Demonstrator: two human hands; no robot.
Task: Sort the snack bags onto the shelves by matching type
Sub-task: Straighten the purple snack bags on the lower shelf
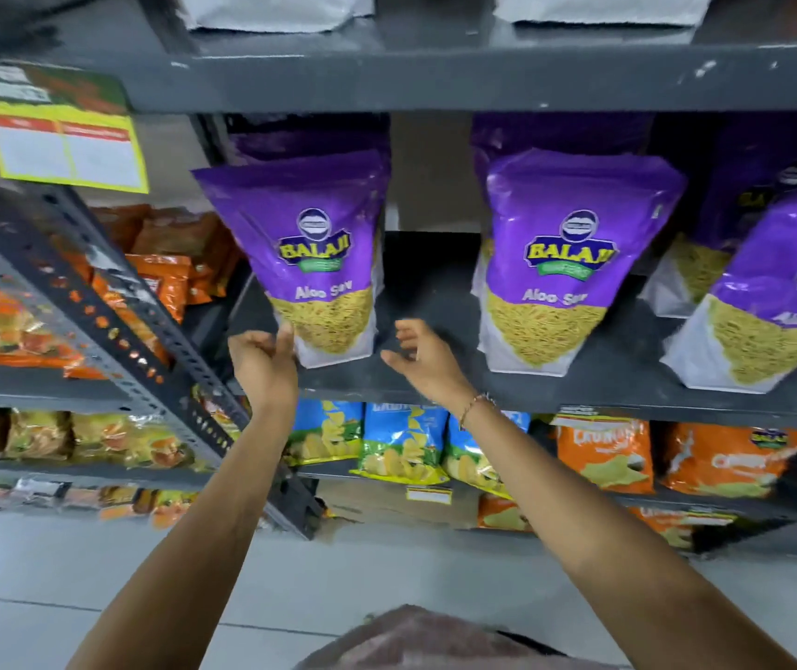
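Note:
A purple Aloo Sev bag (311, 263) stands upright at the left of the dark shelf (435, 384). My left hand (263, 365) is just below its lower left corner, fingers apart, fingertips touching the bag's edge. My right hand (423, 357) hovers open to the right of that bag, holding nothing. A second purple Aloo Sev bag (565, 263) stands further right, and a third (773, 302) leans at the right edge. More purple bags stand behind them.
Orange snack bags (154, 278) fill the neighbouring shelf on the left, behind a slanted perforated metal post (96, 326). Blue chip bags (401, 442) and orange bags (604, 456) sit on the shelf below. White bags (280, 9) stand on the shelf above.

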